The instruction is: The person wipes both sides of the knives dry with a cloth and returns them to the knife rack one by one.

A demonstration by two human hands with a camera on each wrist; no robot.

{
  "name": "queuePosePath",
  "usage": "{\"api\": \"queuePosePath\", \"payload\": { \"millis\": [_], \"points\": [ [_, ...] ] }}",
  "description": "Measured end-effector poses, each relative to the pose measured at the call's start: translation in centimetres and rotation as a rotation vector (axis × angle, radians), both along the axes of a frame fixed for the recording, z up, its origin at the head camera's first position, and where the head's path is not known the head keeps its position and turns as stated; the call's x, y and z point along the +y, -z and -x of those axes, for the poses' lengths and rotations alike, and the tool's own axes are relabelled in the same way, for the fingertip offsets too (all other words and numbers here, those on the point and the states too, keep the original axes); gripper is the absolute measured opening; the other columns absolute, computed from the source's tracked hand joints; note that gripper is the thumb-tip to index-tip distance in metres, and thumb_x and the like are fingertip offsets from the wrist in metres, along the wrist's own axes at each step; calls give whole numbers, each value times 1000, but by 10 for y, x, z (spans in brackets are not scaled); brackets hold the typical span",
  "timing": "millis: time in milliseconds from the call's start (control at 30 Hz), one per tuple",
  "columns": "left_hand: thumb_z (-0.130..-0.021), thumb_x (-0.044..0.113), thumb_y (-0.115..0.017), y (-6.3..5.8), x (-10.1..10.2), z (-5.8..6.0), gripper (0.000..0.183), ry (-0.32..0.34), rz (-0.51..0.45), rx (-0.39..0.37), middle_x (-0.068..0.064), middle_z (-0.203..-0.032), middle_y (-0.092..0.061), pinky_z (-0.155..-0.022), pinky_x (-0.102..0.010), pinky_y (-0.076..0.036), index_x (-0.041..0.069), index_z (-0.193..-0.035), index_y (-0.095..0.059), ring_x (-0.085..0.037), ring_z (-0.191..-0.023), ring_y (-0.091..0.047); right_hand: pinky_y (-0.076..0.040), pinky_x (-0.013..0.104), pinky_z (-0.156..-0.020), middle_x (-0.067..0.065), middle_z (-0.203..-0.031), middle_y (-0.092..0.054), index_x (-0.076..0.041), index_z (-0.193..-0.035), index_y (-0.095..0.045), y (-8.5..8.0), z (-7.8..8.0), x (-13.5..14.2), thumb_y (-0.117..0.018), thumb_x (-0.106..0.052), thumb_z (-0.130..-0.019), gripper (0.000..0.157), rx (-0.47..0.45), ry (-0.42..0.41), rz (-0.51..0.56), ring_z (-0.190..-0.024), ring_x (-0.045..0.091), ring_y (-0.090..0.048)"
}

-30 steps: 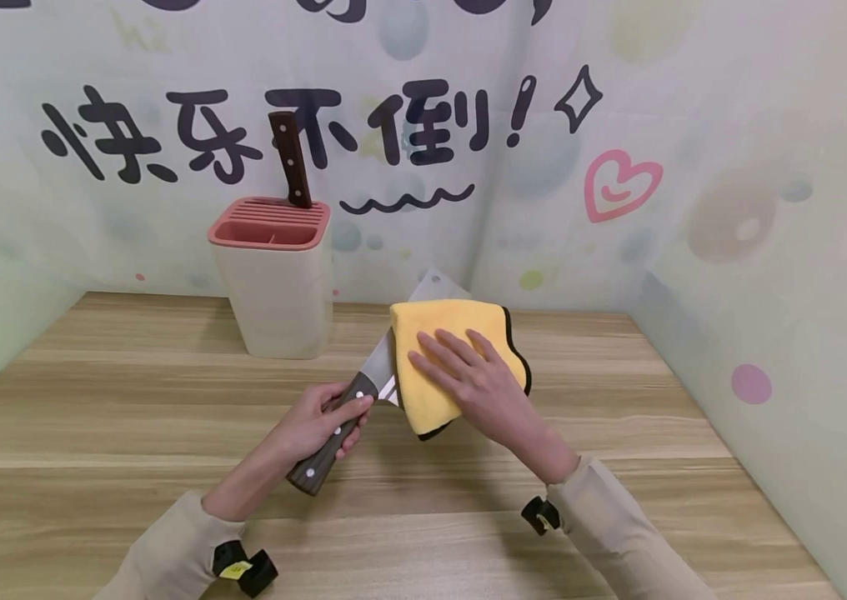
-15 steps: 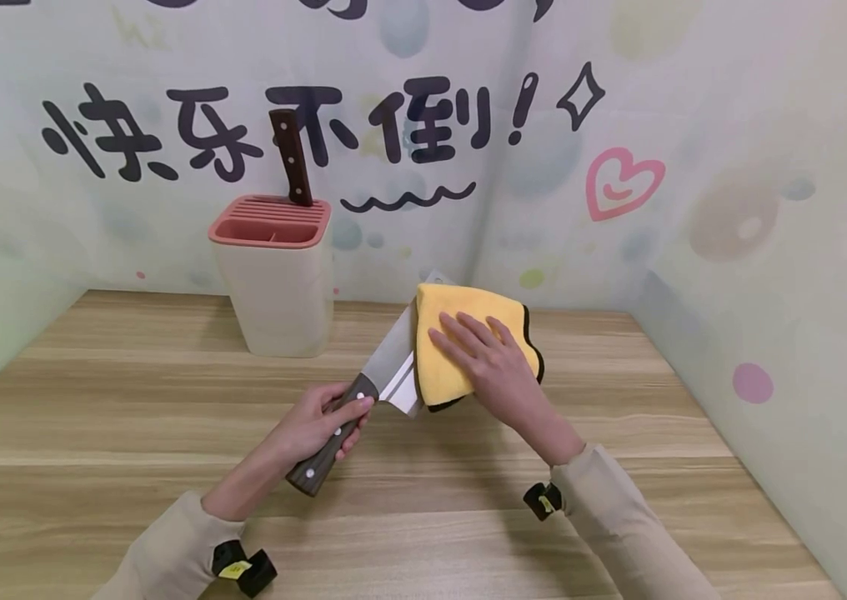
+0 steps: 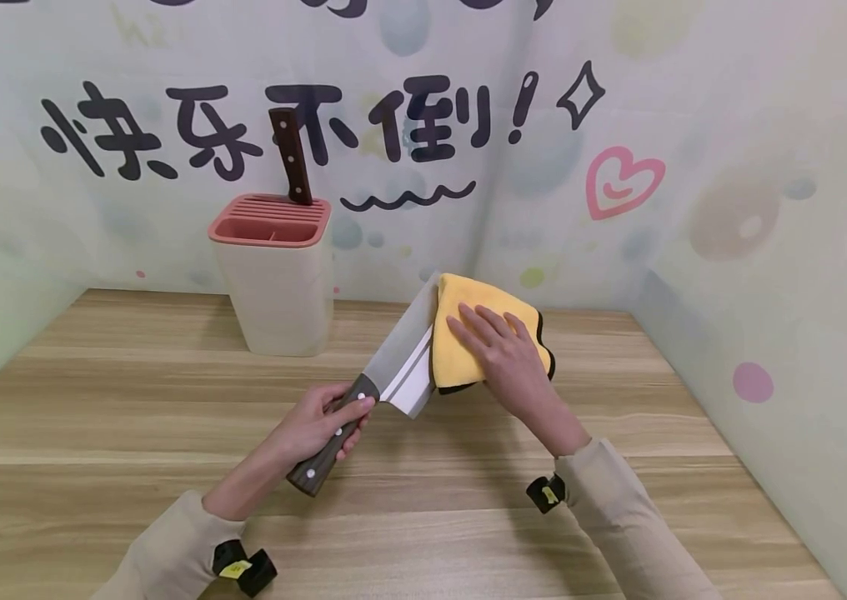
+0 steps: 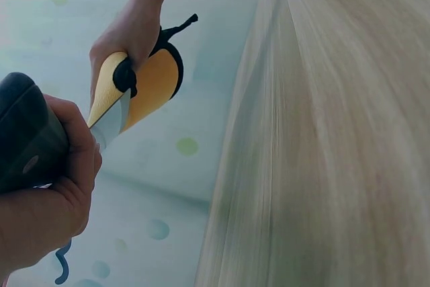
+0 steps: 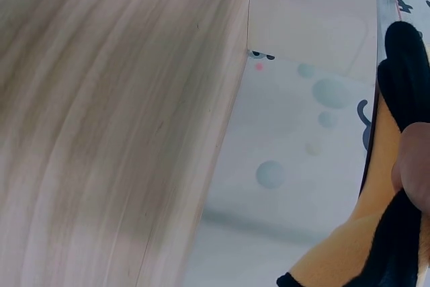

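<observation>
We've got the cleaver held up over the table, slanting away w/ its far end pointing twd the wall; wrist views suggest it's clear of the tabletop. L hand has a firm wrap on the dark handle, thumb along the top. R hand is grasping the yellow cloth, fingers spread over the upper face and, per the R wrist view, a digit on the under side too, so we read it as a pinch on cloth w/ blade in btwn. Cloth covers the far part of the blade; the part nr the handle is bare. Step in hand, we'd judge, is a wiping stroke, prob. out nr the far end. Next move prob. calls for finishing the pass off the tip, or bringing the cloth back twd the handle for another go, w/ L hand steady. Main risk IMO: the sharp side appears to face our R hand, so fingers need to stay behind the fabric. Can't tell how clean the hidden part is. Knife holder stands upright at back L, well apart, w/ another knife slotted in it.
</observation>
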State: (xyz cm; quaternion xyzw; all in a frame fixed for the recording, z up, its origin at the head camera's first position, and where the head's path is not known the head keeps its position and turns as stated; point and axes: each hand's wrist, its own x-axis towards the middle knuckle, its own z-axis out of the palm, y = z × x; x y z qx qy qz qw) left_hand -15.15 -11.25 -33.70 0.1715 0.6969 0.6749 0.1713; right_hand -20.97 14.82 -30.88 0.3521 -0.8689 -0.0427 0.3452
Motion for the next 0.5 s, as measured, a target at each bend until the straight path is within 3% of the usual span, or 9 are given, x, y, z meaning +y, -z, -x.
{"api": "queuePosePath", "payload": {
  "millis": [500],
  "points": [
    [-92, 26, -50, -2, 2, 0, 34, -26, 4, -12, -3, -64, -49, -43, -21, -44, -7, -90, -46, -7, -47, -47, -37, 47, -92, 9, -127, -50, -12, -124, -52, -1, -10, -7, -72, 4, -67, 63, 44, 14, -65, -115, 27, -46]
  ]
}}
